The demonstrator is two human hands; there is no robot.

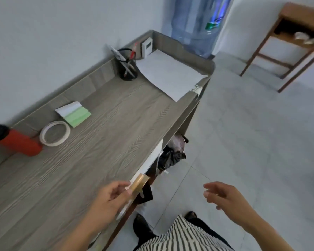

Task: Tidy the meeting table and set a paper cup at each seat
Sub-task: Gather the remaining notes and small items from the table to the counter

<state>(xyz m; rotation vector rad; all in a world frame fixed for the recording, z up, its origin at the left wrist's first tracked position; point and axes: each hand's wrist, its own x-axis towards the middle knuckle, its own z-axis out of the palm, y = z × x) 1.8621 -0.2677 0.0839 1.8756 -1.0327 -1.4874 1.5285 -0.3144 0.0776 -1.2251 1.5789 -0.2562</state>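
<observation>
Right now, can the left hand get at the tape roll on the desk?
Probably yes: bare desk lies between the left hand and the tape roll, but its fingers already hold a small gold thing.

1. A grey wood-grain worktop (101,138) stands along a pale wall, with a low raised rim along its back and far end.
2. At the far end a white paper sheet (170,73) lies flat, a small white device (146,47) standing in the corner behind it.
3. Just beside the sheet stands a black mesh pen holder (128,68) with pens.
4. Nearer, by the back rim, lie a green-and-white notepad (74,113), a tape roll (54,133) and a red cylinder (19,143) on its side.
</observation>
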